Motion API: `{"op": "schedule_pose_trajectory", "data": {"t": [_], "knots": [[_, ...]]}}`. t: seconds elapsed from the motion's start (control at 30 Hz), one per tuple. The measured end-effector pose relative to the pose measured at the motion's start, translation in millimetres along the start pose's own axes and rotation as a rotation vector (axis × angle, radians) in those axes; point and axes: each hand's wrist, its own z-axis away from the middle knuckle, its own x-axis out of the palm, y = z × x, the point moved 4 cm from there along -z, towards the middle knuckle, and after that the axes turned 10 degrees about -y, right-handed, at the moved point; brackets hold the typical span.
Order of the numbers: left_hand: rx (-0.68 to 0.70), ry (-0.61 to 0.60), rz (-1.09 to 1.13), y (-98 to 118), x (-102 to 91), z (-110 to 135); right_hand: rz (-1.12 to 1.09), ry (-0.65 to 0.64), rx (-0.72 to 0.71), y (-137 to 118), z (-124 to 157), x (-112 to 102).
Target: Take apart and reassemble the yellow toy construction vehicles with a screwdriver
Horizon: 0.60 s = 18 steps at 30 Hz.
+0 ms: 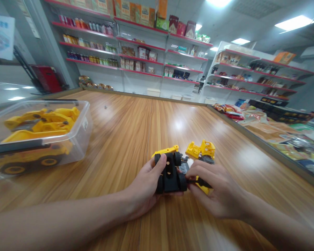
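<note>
A black toy truck chassis (170, 174) with black wheels lies upside down on the wooden table (125, 132). My left hand (143, 188) grips its left side, thumb on a front wheel. My right hand (214, 191) is closed on a yellow and black tool or part (202, 184) whose tip meets the chassis's right side. A yellow arm piece (165, 150) sits just behind the chassis. A yellow cab piece (202, 149) lies a little further back on the right, beside a grey part (206, 159).
A clear plastic box (75, 139) with yellow toy vehicles inside stands at the left. Store shelves (146, 55) with goods line the back wall. Packaged goods (277, 129) lie beyond the table's right edge.
</note>
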Motion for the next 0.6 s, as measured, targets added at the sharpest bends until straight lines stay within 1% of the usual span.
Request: {"op": "schedule_pose_trajectory", "data": {"t": [0.13, 0.27, 0.43, 0.6], "knots": [[0.004, 0.005, 0.02, 0.1, 0.2, -0.4, 0.019, -0.008, -0.026, -0.1, 0.8, 0.8], [0.003, 0.009, 0.028, 0.3, 0.8, -0.3, 0.038, -0.028, -0.019, 0.6, 0.7, 2.1], [0.005, 0.004, 0.014, 1.5, 1.7, 0.7, 0.016, 0.002, -0.02, 0.2, 0.9, 1.0], [0.011, -0.017, 0.006, 0.7, 1.0, 0.0, 0.065, 0.006, -0.053, -0.6, 1.3, 0.1]]}}
